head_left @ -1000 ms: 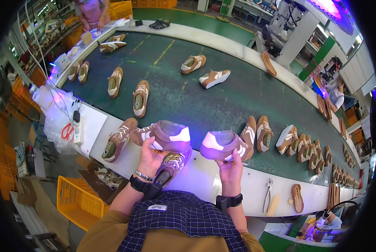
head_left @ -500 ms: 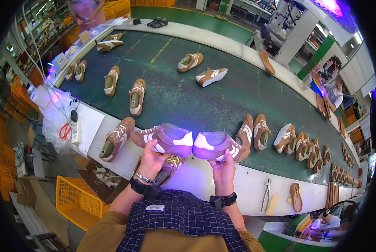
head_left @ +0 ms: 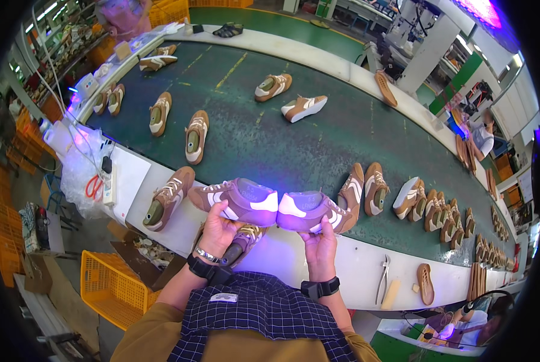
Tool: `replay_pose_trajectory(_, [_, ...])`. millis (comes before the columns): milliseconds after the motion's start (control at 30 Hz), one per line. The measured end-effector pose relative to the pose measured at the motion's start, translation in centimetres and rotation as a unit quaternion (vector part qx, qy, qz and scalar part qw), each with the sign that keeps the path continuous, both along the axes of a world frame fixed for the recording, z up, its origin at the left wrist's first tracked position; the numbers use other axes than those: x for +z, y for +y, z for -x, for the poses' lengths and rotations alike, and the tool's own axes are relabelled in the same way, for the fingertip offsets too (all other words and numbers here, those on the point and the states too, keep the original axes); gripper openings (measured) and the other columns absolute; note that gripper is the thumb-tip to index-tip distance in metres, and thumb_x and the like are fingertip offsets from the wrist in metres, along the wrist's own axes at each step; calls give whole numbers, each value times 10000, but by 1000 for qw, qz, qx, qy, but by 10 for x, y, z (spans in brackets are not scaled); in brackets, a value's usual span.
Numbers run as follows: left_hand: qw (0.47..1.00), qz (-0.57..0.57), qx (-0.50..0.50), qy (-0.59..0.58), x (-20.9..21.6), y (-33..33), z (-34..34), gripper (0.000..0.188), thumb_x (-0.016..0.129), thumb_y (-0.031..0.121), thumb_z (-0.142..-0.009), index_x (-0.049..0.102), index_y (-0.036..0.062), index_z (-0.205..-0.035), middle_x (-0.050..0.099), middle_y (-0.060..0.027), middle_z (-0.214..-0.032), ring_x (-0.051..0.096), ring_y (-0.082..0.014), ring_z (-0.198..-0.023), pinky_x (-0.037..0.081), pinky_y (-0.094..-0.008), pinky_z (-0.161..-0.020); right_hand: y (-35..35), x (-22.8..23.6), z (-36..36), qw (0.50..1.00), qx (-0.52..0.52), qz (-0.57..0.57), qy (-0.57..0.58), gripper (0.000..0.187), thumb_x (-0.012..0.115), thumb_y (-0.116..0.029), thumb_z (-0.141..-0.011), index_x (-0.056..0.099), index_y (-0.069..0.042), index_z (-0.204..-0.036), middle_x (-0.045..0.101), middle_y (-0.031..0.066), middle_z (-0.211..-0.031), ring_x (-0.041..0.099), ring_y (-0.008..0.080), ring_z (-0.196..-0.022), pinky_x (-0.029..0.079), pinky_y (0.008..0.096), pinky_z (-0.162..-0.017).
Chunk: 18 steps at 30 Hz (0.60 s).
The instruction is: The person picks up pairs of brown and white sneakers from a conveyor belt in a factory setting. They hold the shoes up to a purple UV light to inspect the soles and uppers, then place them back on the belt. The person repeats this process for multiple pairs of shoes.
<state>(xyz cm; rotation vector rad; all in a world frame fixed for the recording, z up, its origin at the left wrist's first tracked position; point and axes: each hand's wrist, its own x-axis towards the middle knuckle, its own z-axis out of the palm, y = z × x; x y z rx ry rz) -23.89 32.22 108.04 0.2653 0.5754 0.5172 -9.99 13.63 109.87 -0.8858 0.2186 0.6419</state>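
Note:
In my left hand (head_left: pixel 217 232) is a brown sneaker (head_left: pixel 236 204) with white stripes, gripped from below near its sole. My right hand (head_left: pixel 320 244) pinches a matching sneaker (head_left: pixel 311 211) by the sole. Both shoes are raised over the white table edge, toes pointing outward and white heel patches facing each other, nearly touching. Purple light falls on their heels. Beneath my left hand, another sneaker (head_left: pixel 249 238) stands partly hidden by my wrist. A brown sneaker with a green last (head_left: pixel 168 199) rests on the table to the left.
A dark green conveyor (head_left: pixel 252 142) carries several brown sneakers, with a dense row at the right. Pincers (head_left: pixel 382 280), a yellowish block (head_left: pixel 391 294) and a loose sole (head_left: pixel 425 283) lie on the near ledge. A yellow crate (head_left: pixel 110 289) stands at lower left. People work at the far left and right.
The two held sneakers have drawn very slightly closer at the heels. My grip on each stays the same. At the lower right, a person's arm has shifted.

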Motion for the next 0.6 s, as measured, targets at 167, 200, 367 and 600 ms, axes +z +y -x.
replay_pose_trajectory(167, [999,-33,-5,11,-5,2,3,432,611,185,-791,488,61,-1186,577,-67,-1137,547,-233,-1063,439,-421,-933,-4,-2,0,1000,7,11,-20,361,516,-252,-915,466,-12,-1180,558,124,-1112,586,263,-978,533,438,-779])
replay_pose_trajectory(200, [999,-42,-1,15,-6,3,3,423,612,185,-793,492,62,-1180,581,-64,-1130,551,-230,-1056,441,-418,-931,-3,0,0,999,2,17,-27,358,516,-242,-914,463,-11,-1181,557,128,-1113,588,266,-978,535,444,-779])
replay_pose_trajectory(367, [998,-62,-10,19,-2,4,2,378,609,175,-803,511,62,-1151,591,-57,-1103,561,-217,-1036,454,-411,-914,-5,9,0,997,-7,41,-58,350,514,-207,-908,454,-3,-1186,551,147,-1118,592,282,-987,545,470,-779])
replay_pose_trajectory(600, [999,-32,-13,13,1,-1,-4,358,585,195,-824,514,67,-1151,589,-64,-1112,560,-221,-1043,459,-421,-907,-7,5,-7,1000,-2,14,-27,362,500,-218,-918,449,2,-1201,546,140,-1148,586,274,-998,534,460,-801])
